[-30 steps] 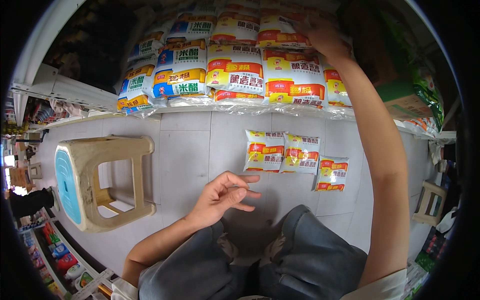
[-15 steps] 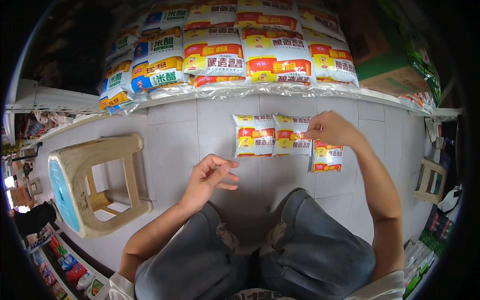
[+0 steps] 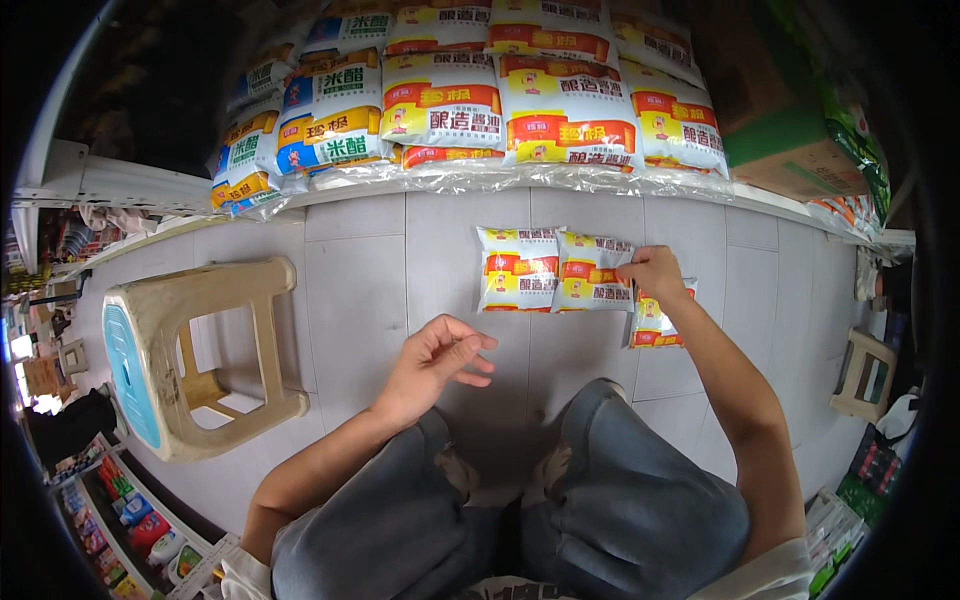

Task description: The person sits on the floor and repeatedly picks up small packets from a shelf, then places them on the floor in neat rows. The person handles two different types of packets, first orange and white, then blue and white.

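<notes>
Three white, red and yellow sauce pouches lie on the grey tiled floor in front of my knees: a left pouch point(image 3: 517, 269), a middle pouch point(image 3: 590, 273) and a right pouch point(image 3: 655, 322). My right hand point(image 3: 655, 274) rests on the right edge of the middle pouch and covers the top of the right one, fingers pinched on the middle pouch. My left hand point(image 3: 436, 357) hovers above the floor, left of the pouches, fingers loosely curled and holding nothing.
A stack of large sauce and vinegar bags point(image 3: 470, 105) lies on clear plastic along the far side. A beige plastic stool point(image 3: 190, 355) lies tipped on its side at left. A cardboard box point(image 3: 795, 160) and a small wooden stool point(image 3: 868, 375) stand at right.
My right hand came down from the stacked bags to the pouches on the floor and now grips the middle one. The view tilted downward. My left hand barely moved.
</notes>
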A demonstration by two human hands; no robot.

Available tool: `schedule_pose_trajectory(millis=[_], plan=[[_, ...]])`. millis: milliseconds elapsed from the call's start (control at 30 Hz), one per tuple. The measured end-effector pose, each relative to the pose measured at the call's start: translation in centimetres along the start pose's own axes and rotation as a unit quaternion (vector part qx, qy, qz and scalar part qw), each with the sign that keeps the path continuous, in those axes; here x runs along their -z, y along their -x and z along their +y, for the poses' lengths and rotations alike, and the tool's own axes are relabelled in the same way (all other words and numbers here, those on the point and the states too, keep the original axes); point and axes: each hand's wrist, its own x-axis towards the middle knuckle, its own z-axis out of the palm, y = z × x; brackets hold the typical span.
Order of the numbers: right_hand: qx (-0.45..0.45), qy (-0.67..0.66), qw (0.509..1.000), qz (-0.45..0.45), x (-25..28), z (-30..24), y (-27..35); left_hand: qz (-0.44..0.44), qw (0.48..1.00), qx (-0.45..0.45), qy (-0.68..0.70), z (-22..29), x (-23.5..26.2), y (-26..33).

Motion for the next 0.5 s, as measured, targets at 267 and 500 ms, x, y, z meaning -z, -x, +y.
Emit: schedule_pose_trajectory(millis=[267, 500], plan=[[0.121, -0.132, 0.982, -0.056, 0.2, -6.8, 6.8, -0.004, 1.000, 0.005, -0.013, -0.3, -0.1, -1.1], [0.133, -0.309, 0.903, -0.268, 2.8, -13.2, 12.6, -0.021, 0.997, -0.040, 0.058, -0.4, -0.6, -0.8]])
